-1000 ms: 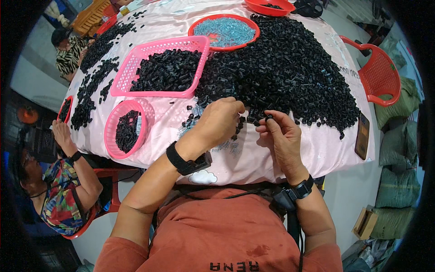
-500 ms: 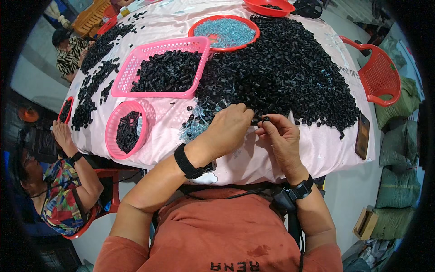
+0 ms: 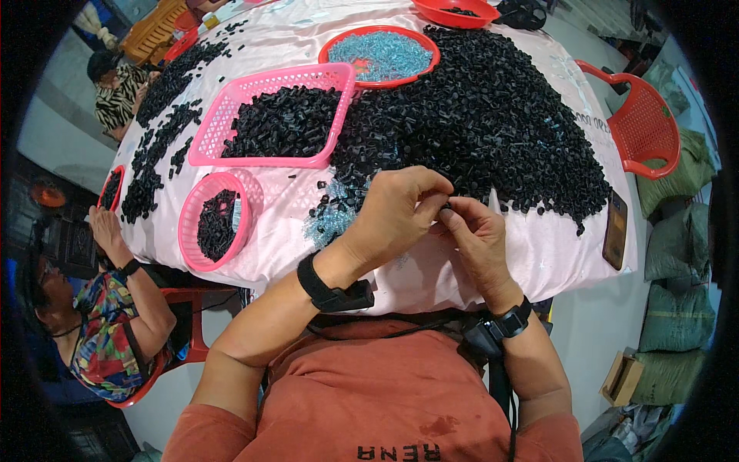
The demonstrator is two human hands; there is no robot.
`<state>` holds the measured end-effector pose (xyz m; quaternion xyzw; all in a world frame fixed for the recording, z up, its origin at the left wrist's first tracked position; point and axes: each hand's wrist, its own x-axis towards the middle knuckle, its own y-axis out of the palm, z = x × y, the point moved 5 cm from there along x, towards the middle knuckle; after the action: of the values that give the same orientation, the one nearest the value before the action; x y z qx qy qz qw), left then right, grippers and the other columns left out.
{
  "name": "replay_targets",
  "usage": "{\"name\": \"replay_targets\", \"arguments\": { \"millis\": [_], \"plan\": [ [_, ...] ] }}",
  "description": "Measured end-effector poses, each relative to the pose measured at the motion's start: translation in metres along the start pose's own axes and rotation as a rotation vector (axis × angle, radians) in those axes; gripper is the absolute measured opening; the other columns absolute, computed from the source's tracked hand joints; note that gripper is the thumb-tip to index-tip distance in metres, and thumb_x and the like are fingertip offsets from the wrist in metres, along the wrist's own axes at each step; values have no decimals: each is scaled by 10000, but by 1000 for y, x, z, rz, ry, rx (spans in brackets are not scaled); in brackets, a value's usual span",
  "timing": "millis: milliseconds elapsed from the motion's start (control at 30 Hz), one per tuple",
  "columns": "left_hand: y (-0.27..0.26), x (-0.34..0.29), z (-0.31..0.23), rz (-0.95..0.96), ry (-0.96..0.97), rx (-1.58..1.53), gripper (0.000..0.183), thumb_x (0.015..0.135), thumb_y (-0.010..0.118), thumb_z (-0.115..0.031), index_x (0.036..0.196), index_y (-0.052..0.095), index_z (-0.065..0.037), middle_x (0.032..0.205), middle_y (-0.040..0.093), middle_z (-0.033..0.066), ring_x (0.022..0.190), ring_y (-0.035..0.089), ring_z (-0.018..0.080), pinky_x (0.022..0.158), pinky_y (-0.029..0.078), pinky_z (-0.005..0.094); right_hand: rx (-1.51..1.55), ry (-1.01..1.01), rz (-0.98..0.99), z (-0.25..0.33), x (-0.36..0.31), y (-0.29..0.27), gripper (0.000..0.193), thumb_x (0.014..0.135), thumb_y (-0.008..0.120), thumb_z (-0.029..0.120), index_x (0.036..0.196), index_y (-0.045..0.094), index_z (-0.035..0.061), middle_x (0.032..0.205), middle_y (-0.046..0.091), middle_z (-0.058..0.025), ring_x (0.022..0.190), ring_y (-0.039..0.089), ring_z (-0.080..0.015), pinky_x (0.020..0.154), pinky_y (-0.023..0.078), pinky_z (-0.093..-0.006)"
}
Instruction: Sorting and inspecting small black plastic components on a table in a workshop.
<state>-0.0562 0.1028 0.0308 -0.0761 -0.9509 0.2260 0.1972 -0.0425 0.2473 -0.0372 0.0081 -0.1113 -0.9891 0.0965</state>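
Note:
My left hand [image 3: 394, 209] and my right hand [image 3: 479, 233] meet at the near edge of a large heap of small black plastic pieces [image 3: 493, 108]. Between my right thumb and forefinger sits one small black plastic piece [image 3: 446, 207]. The left thumb and forefinger pinch together right beside it; whatever they grip is hidden. Beside my left wrist lies a scatter of small clear bluish pieces [image 3: 327, 223]. A red round tray [image 3: 437, 61] of the same clear pieces stands beyond my hands.
To the left are a pink rectangular basket [image 3: 208, 135] and a pink round basket [image 3: 188, 239], both holding black pieces. A phone [image 3: 615, 231] lies at the right table edge, near a red chair [image 3: 647, 123]. Two people sit on the left side. Sacks [image 3: 677, 319] line the right.
My left hand has come away from the heap's edge to my right hand, and their fingertips now meet at the small black piece. The right hand has barely moved.

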Motion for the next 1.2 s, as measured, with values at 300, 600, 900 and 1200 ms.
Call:
{"name": "replay_targets", "arguments": {
  "millis": [300, 600, 900, 1200],
  "plan": [
    [3, -3, 1, -80, 185, 122, 98, 840, 693, -37, 931, 715, -7, 847, 700, 132, 764, 683, 274, 673, 528, 346, 50, 15, 42, 1, -1, -1, 189, 988, 589, 72, 1134, 647, -32, 989, 699, -74, 853, 677, -136, 778, 571, -264],
    [9, -5, -1, -93, 197, 100, 88, 837, 696, -28, 923, 702, -9, 845, 681, 120, 789, 669, 273, 691, 524, 346, 4, 9, 75, 3, -1, -1, 195, 1003, 569, 106, 1125, 651, -22, 959, 701, -59, 821, 679, -117, 747, 573, -257],
    [6, -10, -1, -78, 261, 101, 103, 838, 677, 12, 939, 689, -2, 905, 664, 123, 794, 666, 283, 694, 534, 360, 72, 31, 56, 0, -1, -5, 185, 1004, 583, 138, 1095, 667, 1, 941, 700, -41, 820, 678, -105, 731, 568, -246],
    [11, -14, -10, 74, 354, 190, 417, 743, 694, 21, 1151, 609, 2, 1095, 619, 172, 1016, 602, 353, 865, 512, 412, 78, 47, 40, 4, -1, -7, 159, 992, 606, 135, 1042, 685, 6, 914, 691, -20, 786, 643, -72, 690, 542, -225]
  ]
}}
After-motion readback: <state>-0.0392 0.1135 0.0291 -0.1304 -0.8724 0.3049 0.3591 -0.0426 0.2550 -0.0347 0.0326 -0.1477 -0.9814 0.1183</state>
